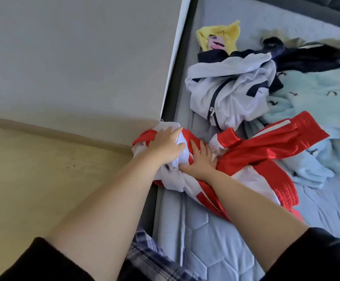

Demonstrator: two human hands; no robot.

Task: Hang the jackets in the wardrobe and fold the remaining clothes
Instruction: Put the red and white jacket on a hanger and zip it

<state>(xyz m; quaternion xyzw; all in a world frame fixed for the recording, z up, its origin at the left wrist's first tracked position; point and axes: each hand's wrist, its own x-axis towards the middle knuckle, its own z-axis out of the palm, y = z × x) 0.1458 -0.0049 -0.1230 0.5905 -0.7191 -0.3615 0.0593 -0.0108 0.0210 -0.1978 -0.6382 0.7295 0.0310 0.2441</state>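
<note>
Head view looks down along both bare forearms, stretched out from dark sleeves toward the near edge of the bed (215, 250). Left hand (166, 144) sits at the bed's edge with its fingers curled over a bunched white part of the red and white jacket (252, 155), grasping that cloth. Right hand (200, 159) lies just beside it on the same jacket, palm down, fingers spread and nearly straight, pressing the red cloth flat rather than clutching it. That jacket is crumpled on the bed's quilted blue mattress, part of it spilling over the edge next to the left hand, a red sleeve with a white stripe running away from the hands toward the bed's middle. Beyond the jacket, farther up the bed, lies a white jacket with a dark zip (230, 94), rumpled. Touching it on the side away from the bed's edge is a pale blue fleece garment (315, 110) with small dark marks, and behind that some dark clothes (307, 57). A yellow cloth with a printed face (219, 36) lies farthest up the bed. Off the bed's edge, a grey wall (73, 57) meets a pale wooden floor (33, 179).
</note>
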